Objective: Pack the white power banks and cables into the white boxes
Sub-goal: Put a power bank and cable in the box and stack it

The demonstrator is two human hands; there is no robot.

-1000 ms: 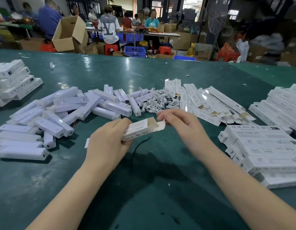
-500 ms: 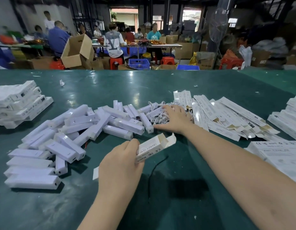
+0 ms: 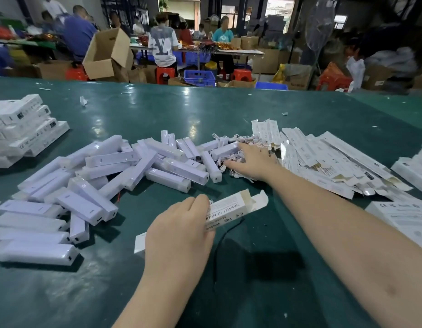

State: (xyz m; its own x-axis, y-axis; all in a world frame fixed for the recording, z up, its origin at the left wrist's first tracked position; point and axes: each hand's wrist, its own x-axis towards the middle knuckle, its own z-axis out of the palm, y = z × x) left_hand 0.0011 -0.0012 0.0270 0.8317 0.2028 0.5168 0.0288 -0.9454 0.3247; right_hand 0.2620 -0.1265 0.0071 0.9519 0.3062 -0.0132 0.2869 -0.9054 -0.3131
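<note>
Right hand: right hand [image 3: 250, 162] has left the box and now lies spread, fingers down, on the cables [image 3: 231, 159], centre frame.
Left hand: left hand [image 3: 181, 230] grips the open box [image 3: 231, 209], lower centre.
Meaning: probably cable goes in next.
Power banks: power banks [image 3: 105, 176] heaped centre-left.
Unclear: whether a cable is pinched; fingertips buried.

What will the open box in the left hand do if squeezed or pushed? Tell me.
The box is probably light and easy to crush: thin printed card, its end flaps open. Flat-sided, so it should slide on the table, not roll. The left hand grips one end, so the free end may sag.
</note>
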